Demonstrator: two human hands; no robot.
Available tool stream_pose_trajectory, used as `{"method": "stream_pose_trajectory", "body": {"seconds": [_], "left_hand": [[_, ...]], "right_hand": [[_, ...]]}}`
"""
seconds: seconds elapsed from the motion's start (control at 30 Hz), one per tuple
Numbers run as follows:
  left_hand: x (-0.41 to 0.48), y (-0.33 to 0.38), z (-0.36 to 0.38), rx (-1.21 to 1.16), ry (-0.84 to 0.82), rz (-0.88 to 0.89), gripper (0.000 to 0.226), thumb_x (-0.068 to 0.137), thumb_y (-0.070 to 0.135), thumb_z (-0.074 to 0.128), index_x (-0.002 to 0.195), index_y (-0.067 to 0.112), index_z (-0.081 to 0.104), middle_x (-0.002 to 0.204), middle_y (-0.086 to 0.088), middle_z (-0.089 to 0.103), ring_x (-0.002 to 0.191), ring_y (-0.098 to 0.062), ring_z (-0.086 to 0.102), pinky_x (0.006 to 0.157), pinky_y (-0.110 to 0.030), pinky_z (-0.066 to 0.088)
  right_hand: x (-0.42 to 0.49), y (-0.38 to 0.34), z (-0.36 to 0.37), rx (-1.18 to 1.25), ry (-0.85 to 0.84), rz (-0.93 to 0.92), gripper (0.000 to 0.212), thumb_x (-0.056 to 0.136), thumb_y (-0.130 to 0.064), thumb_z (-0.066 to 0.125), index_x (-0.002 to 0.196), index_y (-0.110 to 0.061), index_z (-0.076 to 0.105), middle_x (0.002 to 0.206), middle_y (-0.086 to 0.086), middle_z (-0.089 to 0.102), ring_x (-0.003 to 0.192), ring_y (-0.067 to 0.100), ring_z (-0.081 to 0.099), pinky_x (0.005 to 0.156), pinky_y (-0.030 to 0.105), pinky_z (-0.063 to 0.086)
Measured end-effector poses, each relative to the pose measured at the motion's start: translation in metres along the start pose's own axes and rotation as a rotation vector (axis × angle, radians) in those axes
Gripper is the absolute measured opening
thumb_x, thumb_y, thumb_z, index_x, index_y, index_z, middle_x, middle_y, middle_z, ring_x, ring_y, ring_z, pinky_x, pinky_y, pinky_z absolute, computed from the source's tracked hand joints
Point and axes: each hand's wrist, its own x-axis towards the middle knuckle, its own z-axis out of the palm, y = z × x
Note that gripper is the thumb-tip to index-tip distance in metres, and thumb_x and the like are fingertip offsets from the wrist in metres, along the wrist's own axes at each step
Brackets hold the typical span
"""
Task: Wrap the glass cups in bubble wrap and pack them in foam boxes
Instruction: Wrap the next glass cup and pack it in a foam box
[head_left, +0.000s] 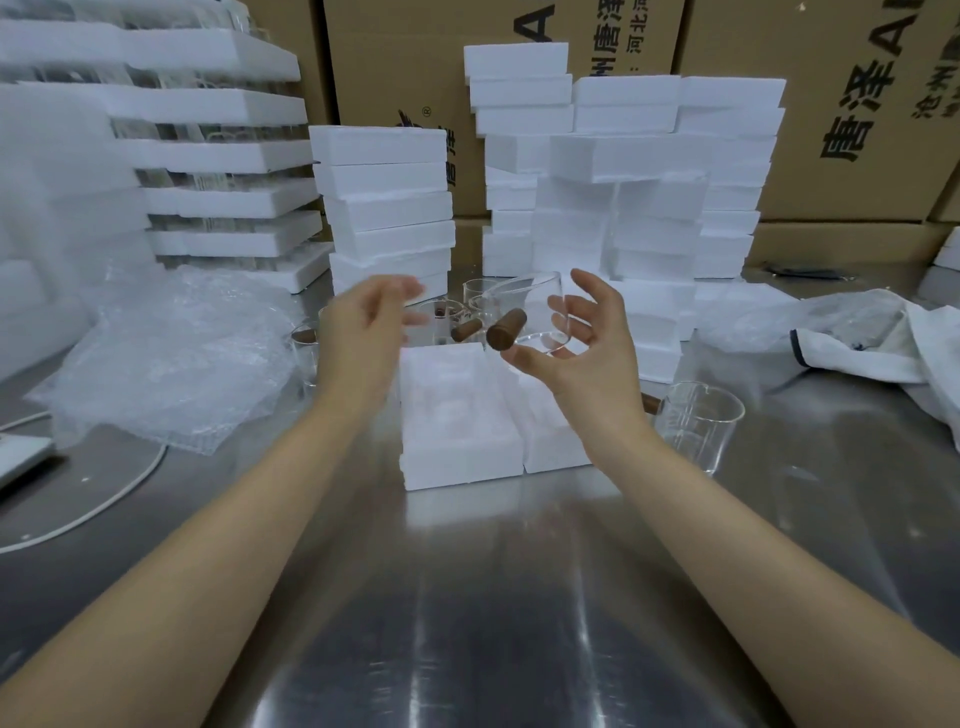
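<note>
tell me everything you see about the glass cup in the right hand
The clear glass cup with a brown wooden handle is a short cylinder, empty and unwrapped. It is tilted in the air over the open white foam box, its stubby round handle pointing toward the camera. The right hand holds it, fingers curled round its far side, thumb beneath. Nothing else touches it.

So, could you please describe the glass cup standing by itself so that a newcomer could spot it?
Find the open foam box in the middle of the steel table. Just right of it, past the right forearm, a glass cup stands upright alone. The other cups stand behind and left of the box, and one lies tilted in the right hand.
</note>
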Motion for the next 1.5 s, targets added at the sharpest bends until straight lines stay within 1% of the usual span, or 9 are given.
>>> {"method": "stream_pose_trajectory", "body": {"seconds": [0.13,0.27,0.57,0.8,0.93,1.1,1.23,1.37,1.5], "left_hand": [[0.021,-0.020,-0.046,0.934,0.179,0.170,0.034,0.084,-0.001,0.049,0.113,0.008,0.064,0.110,-0.016,0.065,0.102,-0.038,0.058,0.082,-0.043,0.043],[0.028,-0.047,-0.070,1.217,0.061,-0.355,0.034,0.089,0.011,0.053,0.120,-0.003,0.049,0.130,-0.025,0.042,0.120,-0.041,0.040,0.098,-0.046,0.033],[0.025,-0.066,-0.084,1.166,-0.020,-0.526,0.022,0.086,-0.003,0.051,0.108,-0.005,0.056,0.120,-0.026,0.050,0.113,-0.043,0.046,0.094,-0.045,0.042],[0.024,-0.018,-0.057,0.861,0.316,0.294,0.022,0.094,0.002,0.047,0.108,-0.002,0.064,0.106,-0.019,0.056,0.089,-0.034,0.051,0.075,-0.034,0.034],[0.011,0.006,-0.024,0.517,0.067,0.475,0.029,0.097,0.008,0.051,0.124,0.006,0.059,0.102,-0.001,0.060,0.087,-0.009,0.050,0.081,-0.014,0.038],[0.000,-0.005,-0.009,0.531,-0.225,0.337,0.033,0.099,0.012,0.047,0.130,0.008,0.056,0.104,-0.005,0.068,0.099,-0.021,0.062,0.089,-0.027,0.045],[-0.001,-0.012,-0.007,0.644,-0.339,0.351,0.055,0.095,0.050,0.038,0.133,0.014,0.053,0.117,0.000,0.049,0.113,-0.018,0.045,0.093,-0.028,0.038],[0.000,-0.012,-0.008,0.652,-0.551,0.223,0.083,0.067,0.084,0.050,0.137,0.041,0.039,0.108,0.015,0.023,0.108,-0.008,0.022,0.095,-0.028,0.026],[0.000,-0.015,-0.011,0.634,-0.691,0.230,0.064,0.072,0.054,0.071,0.129,0.046,0.044,0.103,0.018,0.033,0.098,-0.010,0.035,0.075,-0.017,0.031]], "right_hand": [[0.002,0.003,-0.001,-0.021,0.055,0.038,0.074,0.066,-0.014,0.087,0.121,-0.039,0.045,0.110,-0.022,0.052,0.116,0.006,0.051,0.092,0.018,0.045],[0.002,0.006,0.000,-0.004,0.067,0.069,0.071,0.065,-0.007,0.087,0.116,-0.036,0.048,0.111,-0.017,0.053,0.114,0.006,0.052,0.102,0.031,0.045],[0.002,0.007,0.001,-0.026,0.053,0.079,0.070,0.066,-0.008,0.087,0.117,-0.036,0.048,0.103,-0.025,0.051,0.104,-0.003,0.052,0.091,0.020,0.044],[0.001,0.001,0.000,0.013,0.043,0.122,0.075,0.076,-0.021,0.081,0.127,-0.049,0.034,0.118,-0.012,0.048,0.104,-0.003,0.052,0.069,0.010,0.036],[0.000,0.000,-0.001,0.091,0.080,0.147,0.071,0.083,-0.028,0.074,0.136,-0.051,0.033,0.113,-0.016,0.049,0.109,0.003,0.053,0.075,0.017,0.041],[0.003,-0.002,-0.005,0.227,0.157,0.170,0.051,0.085,-0.022,0.070,0.128,-0.035,0.045,0.107,-0.010,0.053,0.107,0.013,0.057,0.101,0.040,0.047],[0.007,-0.006,-0.007,0.392,0.188,0.201,0.021,0.088,-0.020,0.068,0.096,-0.018,0.048,0.102,0.008,0.053,0.088,0.021,0.060,0.079,0.024,0.056],[0.009,-0.011,-0.011,0.341,0.183,0.321,0.035,0.088,-0.040,0.066,0.098,-0.009,0.054,0.094,0.007,0.067,0.074,0.027,0.073,0.065,0.023,0.057],[0.009,-0.012,-0.014,0.077,0.207,0.237,0.041,0.088,-0.055,0.058,0.088,-0.013,0.062,0.083,0.003,0.074,0.045,0.013,0.062,0.043,0.018,0.043]]}}
